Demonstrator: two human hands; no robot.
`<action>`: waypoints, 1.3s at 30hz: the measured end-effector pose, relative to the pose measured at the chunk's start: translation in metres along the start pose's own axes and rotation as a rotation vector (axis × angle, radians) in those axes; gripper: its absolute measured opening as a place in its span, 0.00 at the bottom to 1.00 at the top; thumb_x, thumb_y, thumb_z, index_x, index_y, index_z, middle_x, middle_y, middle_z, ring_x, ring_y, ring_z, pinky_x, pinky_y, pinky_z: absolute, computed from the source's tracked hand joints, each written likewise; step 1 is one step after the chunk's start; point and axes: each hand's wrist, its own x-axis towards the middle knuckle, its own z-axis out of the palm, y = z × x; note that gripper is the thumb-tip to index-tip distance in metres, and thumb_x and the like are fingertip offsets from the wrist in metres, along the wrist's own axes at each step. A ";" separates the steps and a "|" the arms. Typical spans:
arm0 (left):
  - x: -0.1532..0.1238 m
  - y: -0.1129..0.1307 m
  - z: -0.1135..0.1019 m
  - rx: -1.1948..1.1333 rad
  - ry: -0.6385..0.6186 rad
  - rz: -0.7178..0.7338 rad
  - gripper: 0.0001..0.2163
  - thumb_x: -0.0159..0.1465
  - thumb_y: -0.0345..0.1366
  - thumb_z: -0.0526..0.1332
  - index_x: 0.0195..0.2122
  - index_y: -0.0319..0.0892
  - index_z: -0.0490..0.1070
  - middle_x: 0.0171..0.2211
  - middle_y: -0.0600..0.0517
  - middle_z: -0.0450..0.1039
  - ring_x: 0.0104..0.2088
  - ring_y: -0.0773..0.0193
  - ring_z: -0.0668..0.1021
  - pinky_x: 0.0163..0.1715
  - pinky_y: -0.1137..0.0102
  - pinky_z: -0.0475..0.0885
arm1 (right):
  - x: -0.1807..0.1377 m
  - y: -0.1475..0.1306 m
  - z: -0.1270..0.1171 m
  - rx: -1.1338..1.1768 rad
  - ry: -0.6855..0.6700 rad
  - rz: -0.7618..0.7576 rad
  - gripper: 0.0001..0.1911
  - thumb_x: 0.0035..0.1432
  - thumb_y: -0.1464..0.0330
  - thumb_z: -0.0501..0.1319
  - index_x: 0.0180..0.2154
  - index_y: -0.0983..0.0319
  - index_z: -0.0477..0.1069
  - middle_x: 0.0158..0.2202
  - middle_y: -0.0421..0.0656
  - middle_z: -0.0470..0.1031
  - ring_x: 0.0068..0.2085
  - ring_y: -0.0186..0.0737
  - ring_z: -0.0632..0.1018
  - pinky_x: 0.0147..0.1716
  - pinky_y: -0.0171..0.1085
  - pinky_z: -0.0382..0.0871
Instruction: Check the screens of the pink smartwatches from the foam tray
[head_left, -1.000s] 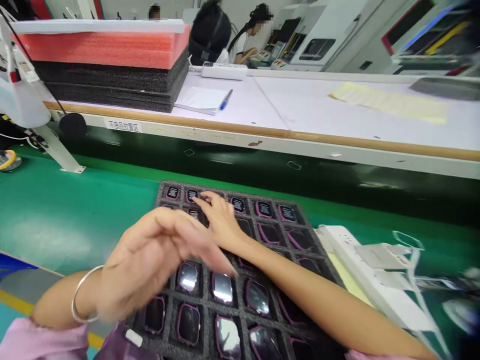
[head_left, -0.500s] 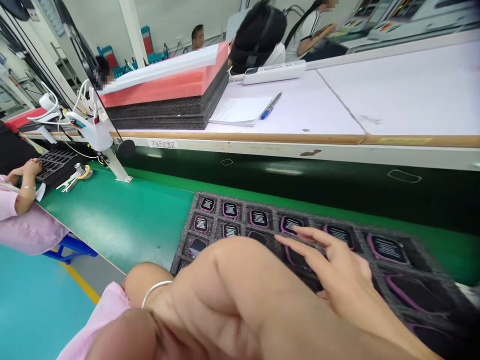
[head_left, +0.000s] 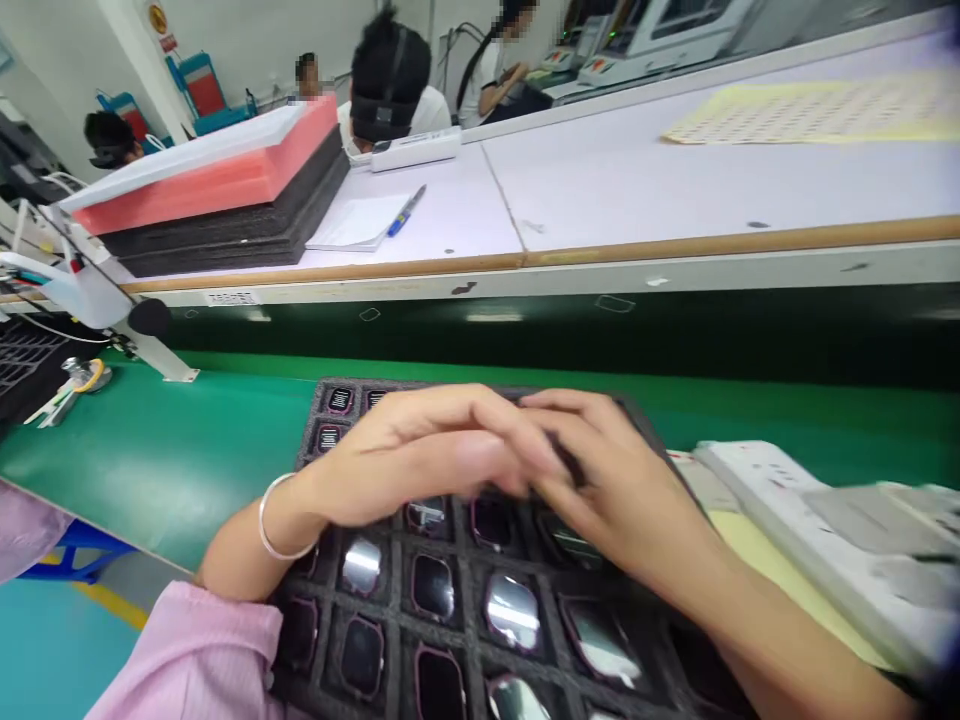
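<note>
A dark foam tray [head_left: 469,640] lies on the green bench below my hands. Its square pockets hold several rounded-square watch faces [head_left: 433,588] with dark, glossy fronts and purplish rims; some reflect light. My left hand [head_left: 427,450], with a white bangle at the wrist, reaches over the tray from the left, thumb and fingers drawn together. From the other side my right hand [head_left: 607,470] meets it, fingers bent in. Their fingertips overlap above the tray's back part. A dark patch shows between the fingers, but blur and overlap hide what it is.
A white box-like device [head_left: 780,500] sits right of the tray on yellow paper. On the raised shelf are stacked foam sheets [head_left: 217,225], a notepad [head_left: 360,222], a pen [head_left: 407,210] and a yellow label sheet [head_left: 825,112]. Several people sit beyond.
The view has swung right, showing the white device and yellow sheet. My left hand has moved away from the camera to meet the right hand, whose outstretched fingers have bent in.
</note>
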 end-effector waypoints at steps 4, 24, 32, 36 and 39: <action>0.027 -0.041 0.021 0.682 -0.124 -0.225 0.14 0.70 0.45 0.58 0.39 0.40 0.76 0.38 0.46 0.78 0.40 0.54 0.81 0.41 0.63 0.75 | 0.008 0.011 0.005 -0.093 -0.351 0.065 0.12 0.70 0.67 0.55 0.39 0.61 0.77 0.39 0.47 0.78 0.41 0.48 0.81 0.39 0.43 0.75; 0.049 -0.036 0.006 -0.568 0.072 -0.195 0.17 0.53 0.43 0.66 0.40 0.39 0.67 0.27 0.55 0.71 0.21 0.72 0.68 0.21 0.75 0.62 | 0.013 -0.001 0.027 1.132 -0.208 0.580 0.16 0.63 0.57 0.63 0.44 0.60 0.64 0.36 0.43 0.78 0.24 0.34 0.69 0.27 0.34 0.60; 0.042 -0.075 0.050 -0.459 0.272 -0.339 0.19 0.52 0.38 0.67 0.44 0.40 0.68 0.36 0.52 0.72 0.32 0.68 0.74 0.34 0.71 0.69 | 0.012 0.002 0.033 1.769 -0.192 0.795 0.29 0.52 0.61 0.76 0.52 0.60 0.71 0.43 0.45 0.80 0.37 0.39 0.82 0.39 0.37 0.72; 0.040 -0.086 0.055 -0.390 0.303 -0.282 0.18 0.52 0.37 0.66 0.44 0.40 0.69 0.43 0.49 0.73 0.46 0.61 0.75 0.52 0.65 0.68 | 0.009 0.000 0.030 1.744 -0.223 0.705 0.27 0.55 0.64 0.75 0.55 0.57 0.71 0.45 0.42 0.79 0.41 0.38 0.83 0.48 0.39 0.74; 0.037 -0.089 0.058 -0.265 0.285 -0.233 0.17 0.56 0.38 0.64 0.46 0.42 0.68 0.45 0.48 0.74 0.48 0.58 0.75 0.53 0.61 0.68 | 0.007 0.000 0.027 1.722 -0.258 0.648 0.26 0.56 0.65 0.75 0.55 0.56 0.72 0.45 0.42 0.79 0.41 0.38 0.84 0.48 0.39 0.75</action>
